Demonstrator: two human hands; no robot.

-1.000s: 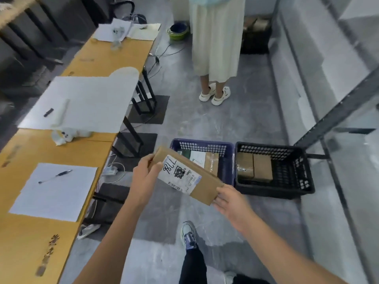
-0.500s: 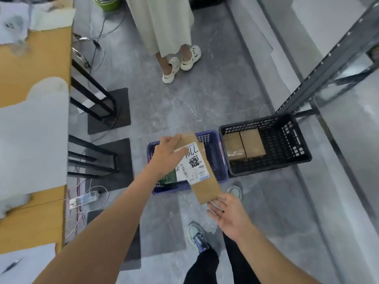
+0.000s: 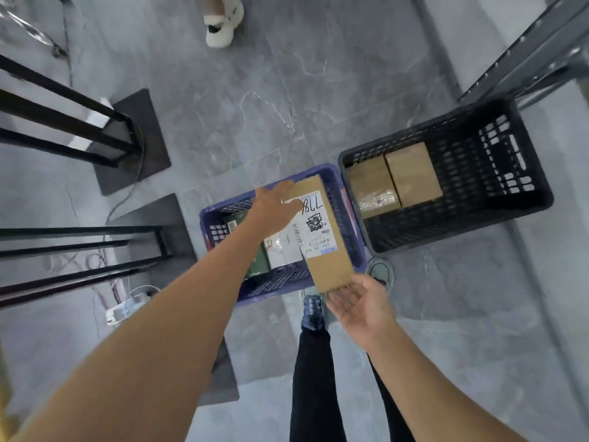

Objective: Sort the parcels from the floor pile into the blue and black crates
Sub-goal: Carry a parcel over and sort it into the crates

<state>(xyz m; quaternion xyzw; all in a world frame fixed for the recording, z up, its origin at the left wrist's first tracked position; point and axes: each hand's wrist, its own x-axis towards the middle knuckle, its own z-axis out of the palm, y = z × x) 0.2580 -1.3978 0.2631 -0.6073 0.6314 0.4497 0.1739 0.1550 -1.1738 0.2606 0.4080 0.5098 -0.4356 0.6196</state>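
Note:
I hold a flat brown parcel (image 3: 332,266) with a white shipping label over the blue crate (image 3: 219,215). My left hand (image 3: 276,205) grips its far end, thumb on the label. Under its near edge lies my right hand (image 3: 360,304), palm up with fingers spread, fingertips touching the cardboard. The blue crate has a green packet (image 3: 259,266) and a white-labelled parcel (image 3: 282,250) in it, partly hidden by my arm. The black crate (image 3: 497,173) stands right beside it and holds two brown parcels (image 3: 411,173) side by side at its left end.
Black table legs (image 3: 63,129) on dark floor mats stand to the left, with a white power strip (image 3: 124,307) and cables near them. A grey metal shelf upright (image 3: 526,52) rises behind the black crate. Another person's white shoe (image 3: 223,30) is at the top. My shoes (image 3: 312,311) touch the blue crate.
My view has tipped down onto the crates. The parcel has turned lengthwise and come over the blue crate. My right hand has loosened from gripping its end to lying open beneath it.

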